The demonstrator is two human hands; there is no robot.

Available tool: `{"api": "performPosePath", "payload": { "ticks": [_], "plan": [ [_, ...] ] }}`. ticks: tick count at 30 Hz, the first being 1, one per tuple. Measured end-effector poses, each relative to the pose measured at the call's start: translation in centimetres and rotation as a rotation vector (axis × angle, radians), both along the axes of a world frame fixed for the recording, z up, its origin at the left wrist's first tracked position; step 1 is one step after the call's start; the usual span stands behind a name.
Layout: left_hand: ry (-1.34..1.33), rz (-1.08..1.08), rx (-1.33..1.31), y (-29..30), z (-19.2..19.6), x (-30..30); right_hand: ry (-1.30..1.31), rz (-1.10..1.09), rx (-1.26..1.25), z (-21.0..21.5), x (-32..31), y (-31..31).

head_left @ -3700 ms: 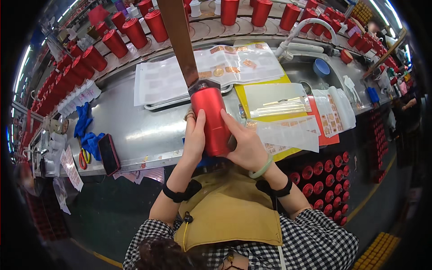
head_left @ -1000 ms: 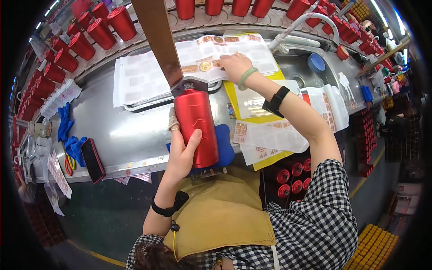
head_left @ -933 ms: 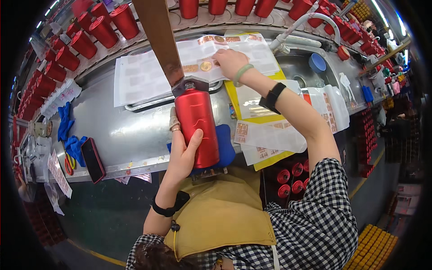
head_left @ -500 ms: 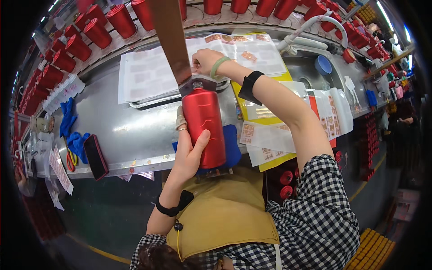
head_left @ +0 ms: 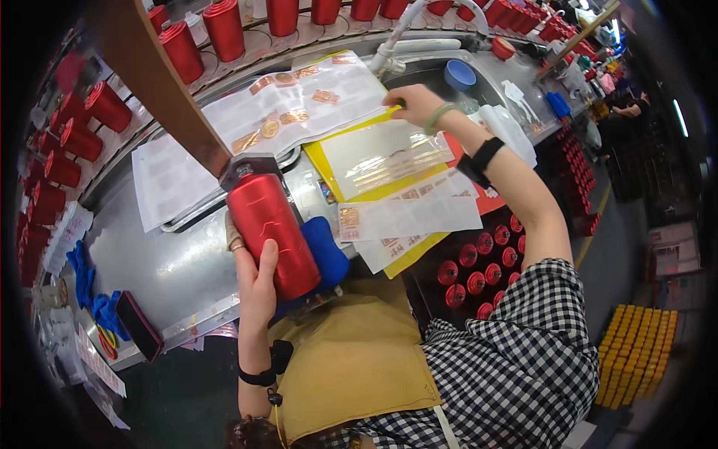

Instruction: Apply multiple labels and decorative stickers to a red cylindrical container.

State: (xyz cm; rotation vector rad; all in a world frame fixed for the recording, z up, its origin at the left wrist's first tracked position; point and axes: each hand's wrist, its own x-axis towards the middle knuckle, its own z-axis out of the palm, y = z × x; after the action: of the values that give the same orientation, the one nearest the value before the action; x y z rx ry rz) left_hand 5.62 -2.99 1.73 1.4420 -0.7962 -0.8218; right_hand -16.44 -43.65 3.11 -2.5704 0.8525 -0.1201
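Note:
My left hand (head_left: pixel 256 280) is closed around a shiny red metal bottle (head_left: pixel 273 232). The bottle leans, its neck up against a dark bracket (head_left: pixel 250 163) at the lower end of a brown bar (head_left: pixel 168 71). Under the bottle's base lies a blue cloth (head_left: pixel 324 251). My right hand (head_left: pixel 420 105) is closed, fingertips pinched at the far right corner of a yellow folder (head_left: pixel 329 165). Whatever the fingertips hold, if anything, is too small to make out. Beside the folder, white sheets (head_left: pixel 340 97) carry several copper-coloured decal pieces (head_left: pixel 269 127).
Behind the bench, red bottles (head_left: pixel 224 30) line a conveyor. At right are a sink with a white tap (head_left: pixel 385 56) and a blue bowl (head_left: pixel 460 73). A phone (head_left: pixel 140 325), blue gloves (head_left: pixel 112 314) and scissors (head_left: pixel 107 343) lie left. Red bottles (head_left: pixel 476 283) stand below the bench.
My right hand has moved right, from beside the bracket to the yellow folder's far corner. My left hand still grips the red bottle. The whole view has turned and shifted right.

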Motion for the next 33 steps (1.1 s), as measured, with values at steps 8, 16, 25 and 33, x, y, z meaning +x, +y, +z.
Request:
{"api": "performPosePath", "payload": {
  "ticks": [8, 16, 25, 33],
  "plan": [
    [-0.012, 0.010, -0.001, 0.2, -1.0, 0.1, 0.402, -0.442, -0.122, 0.9, -20.1, -6.7],
    [-0.016, 0.019, 0.038, 0.3, 0.0, -0.1, 0.411, -0.377, -0.112, -0.5, -21.9, -8.8],
    [0.058, 0.045, 0.084, 1.2, -0.4, 0.6, 0.611, -0.229, -0.116, 0.6, -20.0, -11.5],
    [0.076, 0.054, 0.074, 1.1, -1.2, 0.8, 0.470, -0.256, -0.167, 0.5, -21.3, -11.6]
  ]
}}
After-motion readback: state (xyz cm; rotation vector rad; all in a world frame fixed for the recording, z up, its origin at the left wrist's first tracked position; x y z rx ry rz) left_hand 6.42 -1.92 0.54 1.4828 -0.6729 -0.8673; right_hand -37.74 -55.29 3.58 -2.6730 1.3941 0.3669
